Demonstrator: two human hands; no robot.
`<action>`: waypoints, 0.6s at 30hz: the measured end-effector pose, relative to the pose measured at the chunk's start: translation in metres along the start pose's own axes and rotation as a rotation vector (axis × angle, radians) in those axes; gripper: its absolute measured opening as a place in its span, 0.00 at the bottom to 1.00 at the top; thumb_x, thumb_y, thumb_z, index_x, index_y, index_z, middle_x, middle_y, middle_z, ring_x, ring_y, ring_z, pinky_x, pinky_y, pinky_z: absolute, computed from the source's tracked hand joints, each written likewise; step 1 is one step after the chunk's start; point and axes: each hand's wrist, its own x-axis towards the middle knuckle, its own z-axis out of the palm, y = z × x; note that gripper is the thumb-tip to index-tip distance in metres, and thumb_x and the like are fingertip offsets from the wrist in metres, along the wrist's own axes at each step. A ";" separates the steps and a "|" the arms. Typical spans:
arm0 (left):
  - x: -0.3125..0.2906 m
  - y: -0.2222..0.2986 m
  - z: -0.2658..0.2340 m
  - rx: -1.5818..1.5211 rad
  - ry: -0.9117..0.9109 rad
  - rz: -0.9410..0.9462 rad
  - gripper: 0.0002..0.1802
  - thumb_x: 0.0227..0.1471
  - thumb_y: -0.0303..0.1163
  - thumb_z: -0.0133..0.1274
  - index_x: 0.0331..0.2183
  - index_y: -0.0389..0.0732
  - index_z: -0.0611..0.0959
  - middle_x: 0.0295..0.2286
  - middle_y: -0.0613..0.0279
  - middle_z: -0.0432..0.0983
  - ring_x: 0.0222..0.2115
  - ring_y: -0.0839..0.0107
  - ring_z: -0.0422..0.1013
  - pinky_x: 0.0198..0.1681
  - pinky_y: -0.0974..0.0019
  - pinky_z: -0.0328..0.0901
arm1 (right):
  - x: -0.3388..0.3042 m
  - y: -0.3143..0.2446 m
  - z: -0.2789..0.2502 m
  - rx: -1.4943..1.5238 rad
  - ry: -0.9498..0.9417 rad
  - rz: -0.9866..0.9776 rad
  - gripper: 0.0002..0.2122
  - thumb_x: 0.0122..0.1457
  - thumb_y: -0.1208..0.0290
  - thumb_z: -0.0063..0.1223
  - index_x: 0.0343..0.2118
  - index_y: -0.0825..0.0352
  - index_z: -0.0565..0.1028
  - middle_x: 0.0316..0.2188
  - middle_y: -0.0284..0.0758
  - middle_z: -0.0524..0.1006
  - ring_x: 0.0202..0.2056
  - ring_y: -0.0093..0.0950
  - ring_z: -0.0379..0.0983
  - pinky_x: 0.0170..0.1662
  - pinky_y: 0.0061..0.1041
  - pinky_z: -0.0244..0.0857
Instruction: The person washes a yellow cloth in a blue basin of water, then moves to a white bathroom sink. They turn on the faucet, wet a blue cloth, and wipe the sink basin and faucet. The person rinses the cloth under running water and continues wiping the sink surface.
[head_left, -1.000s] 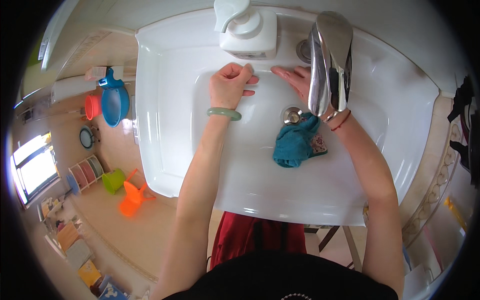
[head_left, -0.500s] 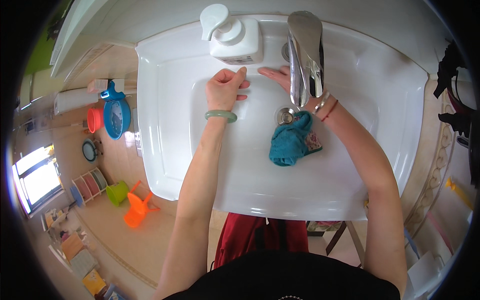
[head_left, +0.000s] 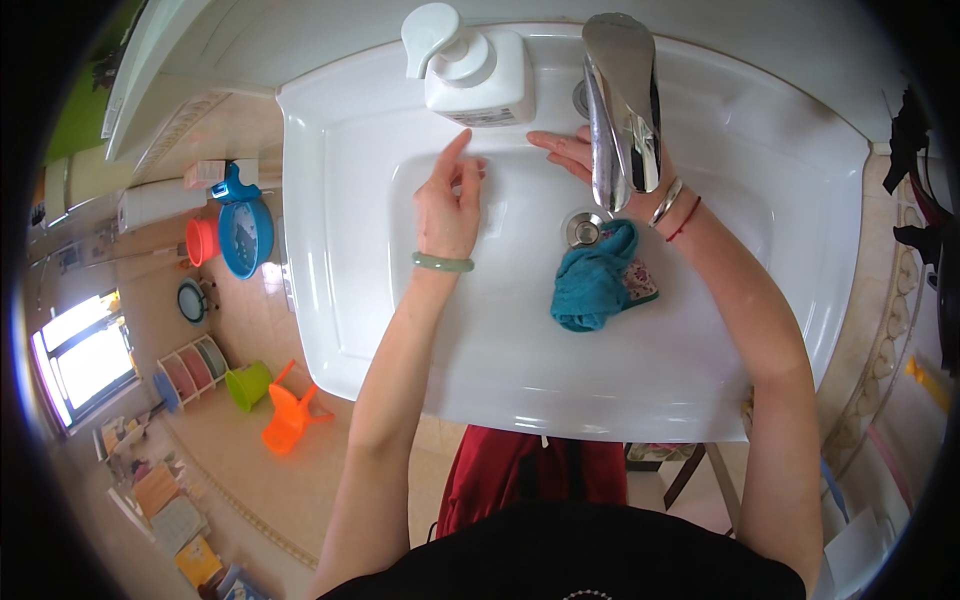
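Over the white sink [head_left: 345, 300], my left hand [head_left: 448, 207] is open and holds nothing. Its index finger stretches toward the soap pump bottle [head_left: 480, 85], just short of its base, while the other fingers bend loosely. A green bangle [head_left: 443, 262] circles that wrist. Partly hidden behind the chrome faucet [head_left: 622, 110], my right hand [head_left: 567, 152] is open too, its visible fingers straight and pointing left below the bottle. A silver bangle and a red cord are on the right wrist. Between my forearms a crumpled teal cloth [head_left: 592, 285] with a floral patch lies by the drain [head_left: 584, 229].
On the floor to the left stand an orange chair [head_left: 292, 415], a lime green bucket [head_left: 248, 385], a blue basin [head_left: 245, 238] and a red bucket [head_left: 202, 242]. Dark items hang at the right edge. A stool stands under the sink's front.
My left hand has turned and its index finger now extends toward the bottle. The right hand stays beside the faucet with little movement. The whole view has shifted slightly.
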 end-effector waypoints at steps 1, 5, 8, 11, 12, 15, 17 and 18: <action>-0.002 -0.010 -0.005 0.105 0.023 0.105 0.18 0.55 0.22 0.46 0.48 0.40 0.77 0.27 0.56 0.79 0.31 0.72 0.76 0.33 0.71 0.69 | 0.001 0.001 0.003 0.079 -0.026 0.015 0.13 0.56 0.62 0.51 0.45 0.41 0.77 0.27 0.28 0.77 0.25 0.28 0.73 0.25 0.27 0.66; 0.007 -0.031 -0.023 0.477 -0.051 0.442 0.31 0.47 0.16 0.48 0.53 0.52 0.74 0.26 0.58 0.74 0.25 0.63 0.71 0.29 0.64 0.68 | 0.012 -0.007 0.000 0.058 -0.070 0.000 0.13 0.58 0.59 0.51 0.46 0.40 0.76 0.27 0.30 0.77 0.25 0.31 0.73 0.25 0.28 0.67; 0.017 -0.021 -0.029 0.536 -0.083 0.579 0.34 0.43 0.16 0.49 0.52 0.56 0.75 0.24 0.62 0.71 0.22 0.63 0.67 0.27 0.63 0.67 | 0.016 -0.008 0.000 0.033 -0.120 0.001 0.15 0.58 0.58 0.51 0.49 0.40 0.74 0.27 0.31 0.77 0.24 0.32 0.73 0.26 0.28 0.67; 0.027 -0.015 -0.046 0.634 -0.195 0.635 0.34 0.43 0.17 0.50 0.52 0.57 0.75 0.23 0.64 0.68 0.21 0.66 0.66 0.26 0.65 0.67 | 0.015 -0.008 -0.005 -0.024 -0.102 -0.016 0.16 0.56 0.61 0.52 0.49 0.41 0.74 0.26 0.30 0.77 0.23 0.30 0.74 0.25 0.26 0.66; 0.030 -0.014 -0.054 0.671 -0.246 0.637 0.34 0.43 0.17 0.50 0.52 0.57 0.75 0.22 0.64 0.67 0.20 0.67 0.66 0.25 0.65 0.67 | 0.013 -0.007 -0.005 0.084 -0.021 -0.019 0.16 0.56 0.62 0.52 0.49 0.42 0.74 0.26 0.30 0.77 0.23 0.29 0.74 0.25 0.26 0.66; 0.045 -0.011 -0.068 0.748 -0.355 0.765 0.34 0.43 0.19 0.51 0.53 0.59 0.74 0.20 0.64 0.63 0.19 0.68 0.64 0.24 0.67 0.66 | 0.005 -0.003 -0.013 0.047 -0.047 -0.001 0.16 0.55 0.65 0.52 0.48 0.43 0.74 0.29 0.29 0.77 0.26 0.29 0.75 0.27 0.26 0.67; 0.054 -0.012 -0.069 0.760 -0.387 0.795 0.35 0.44 0.20 0.51 0.54 0.60 0.73 0.19 0.65 0.61 0.18 0.68 0.62 0.23 0.66 0.65 | 0.006 0.002 0.002 0.056 -0.012 -0.039 0.15 0.56 0.63 0.51 0.48 0.44 0.75 0.30 0.30 0.77 0.28 0.29 0.75 0.29 0.26 0.67; 0.057 -0.012 -0.069 0.749 -0.408 0.794 0.35 0.44 0.20 0.51 0.54 0.61 0.72 0.19 0.65 0.61 0.18 0.67 0.62 0.22 0.66 0.65 | 0.009 -0.001 0.000 0.032 -0.034 -0.039 0.15 0.57 0.62 0.51 0.48 0.44 0.75 0.31 0.30 0.77 0.28 0.28 0.75 0.30 0.26 0.68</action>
